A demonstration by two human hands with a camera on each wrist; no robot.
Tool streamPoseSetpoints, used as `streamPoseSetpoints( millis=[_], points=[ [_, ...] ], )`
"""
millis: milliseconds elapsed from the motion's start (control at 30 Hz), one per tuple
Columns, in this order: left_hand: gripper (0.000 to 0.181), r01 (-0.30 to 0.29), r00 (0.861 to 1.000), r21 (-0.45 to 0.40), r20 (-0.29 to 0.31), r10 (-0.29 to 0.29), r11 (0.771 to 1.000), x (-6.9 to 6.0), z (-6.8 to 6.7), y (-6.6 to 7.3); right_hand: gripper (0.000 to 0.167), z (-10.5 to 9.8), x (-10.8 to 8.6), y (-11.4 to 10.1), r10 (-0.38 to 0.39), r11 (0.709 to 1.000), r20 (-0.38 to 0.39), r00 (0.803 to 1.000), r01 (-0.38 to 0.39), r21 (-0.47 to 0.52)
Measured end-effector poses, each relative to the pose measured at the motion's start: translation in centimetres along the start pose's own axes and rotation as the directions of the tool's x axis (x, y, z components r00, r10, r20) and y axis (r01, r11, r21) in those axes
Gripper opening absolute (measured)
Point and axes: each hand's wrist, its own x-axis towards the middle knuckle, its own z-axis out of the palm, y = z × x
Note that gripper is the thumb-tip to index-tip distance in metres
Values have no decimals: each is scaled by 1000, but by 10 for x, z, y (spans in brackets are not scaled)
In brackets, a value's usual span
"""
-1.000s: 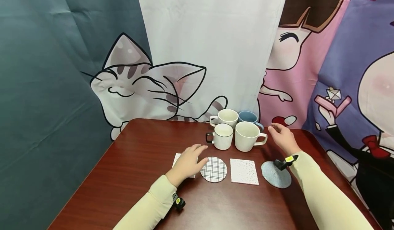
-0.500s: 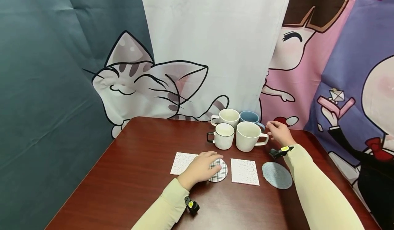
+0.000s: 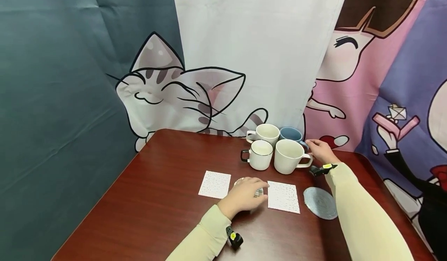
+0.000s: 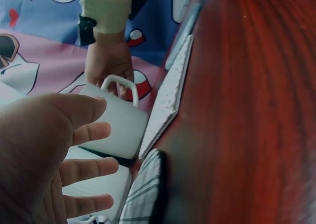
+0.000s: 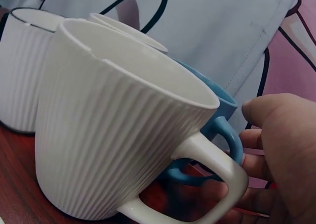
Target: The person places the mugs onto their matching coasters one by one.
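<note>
Above the round plaid coaster [image 3: 259, 192] my left hand [image 3: 245, 194] hovers with fingers spread, holding nothing. The left wrist view also shows those fingers apart from the coaster's edge. At the right, my right hand [image 3: 321, 151] is beside the handle [image 5: 232, 137] of a blue mug [image 3: 291, 133]. Its fingertips reach that handle, while the thumb stands off from it; whether they touch is hard to tell. A large white ribbed mug [image 5: 113, 120] stands in front of the blue one and partly hides it, its own handle crossing before my fingers.
A white mug with a black handle [image 3: 260, 156] and another white mug [image 3: 267, 132] stand left of these. Two square speckled coasters, the left one [image 3: 215, 184] and the right one [image 3: 283, 197], and a round grey-blue coaster [image 3: 320, 203] lie in front. A printed curtain [image 3: 258, 59] hangs behind the table.
My left hand has moved right, from near the left square coaster to over the plaid one. My right hand has come in to the blue mug's handle. The head view has shifted slightly.
</note>
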Motion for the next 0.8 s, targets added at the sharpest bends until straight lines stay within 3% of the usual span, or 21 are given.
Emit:
streamPoseSetpoints(
  millis=[467,800],
  points=[
    [37,15,999,18,44,-15,1000,0,11,9,71,0,3,1,45,988,48,998,-37,-147],
    [39,24,998,6,52,-24,1000,-1,15,9,58,7,11,2,42,997,118,992,-34,-71]
  ],
)
